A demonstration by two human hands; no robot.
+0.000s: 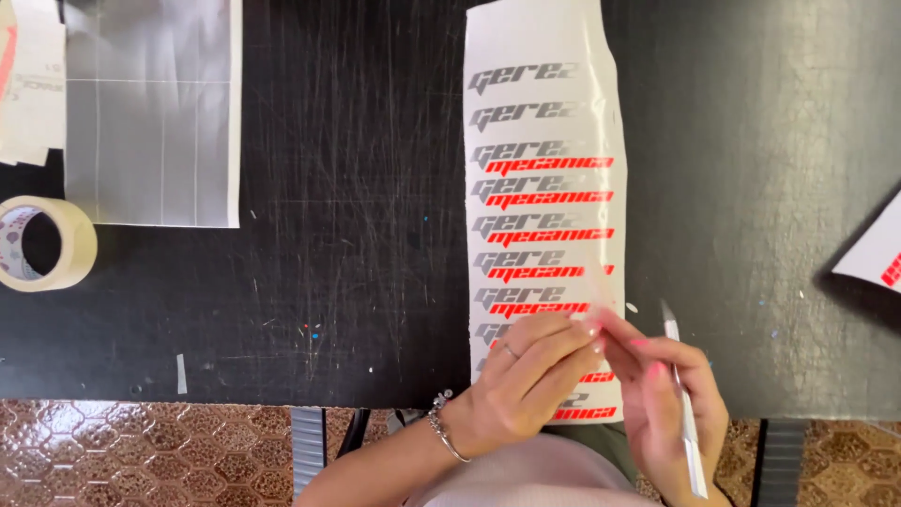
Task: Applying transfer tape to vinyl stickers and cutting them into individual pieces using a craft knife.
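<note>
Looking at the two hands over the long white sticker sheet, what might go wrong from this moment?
1. The right hand holds a slim white craft knife while its fingers pinch with the left hand; the tip points away, but a slip might nick a finger or the long white sticker sheet with grey and red lettering.
2. The thin clear piece lifted between the fingertips might tear or fold onto itself.

Glossy sticker sheet (542, 188) on scratched matt black tabletop (357, 235)
Left of the sheet: silvery foil sheet (155, 108), shiny tape roll (42, 242).
</note>
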